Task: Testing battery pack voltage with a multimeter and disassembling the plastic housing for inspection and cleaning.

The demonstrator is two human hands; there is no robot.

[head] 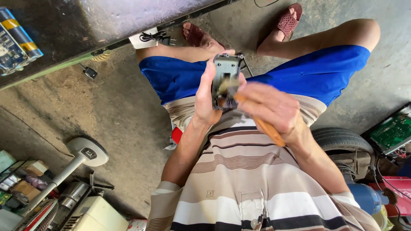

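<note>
My left hand [204, 96] grips a small grey rectangular device [225, 75] with its casing open, holding it upright over my lap. My right hand [270, 107] holds a small brush with an orange wooden handle [267, 129]. The bristle end [227, 85] rests against the open face of the device and is blurred. Both hands are close together above my blue shorts [180, 77] and striped shirt [239, 171]. The lower part of the device is hidden behind my fingers.
A dark tabletop [85, 30] at upper left carries a blue and yellow battery pack [15, 40]. A white adapter with cable [150, 38] lies on the concrete floor. A fan stand [81, 156] and boxes sit lower left. A tyre [340, 139], green circuit board [391, 132] and blue cylinder [364, 199] stand at right.
</note>
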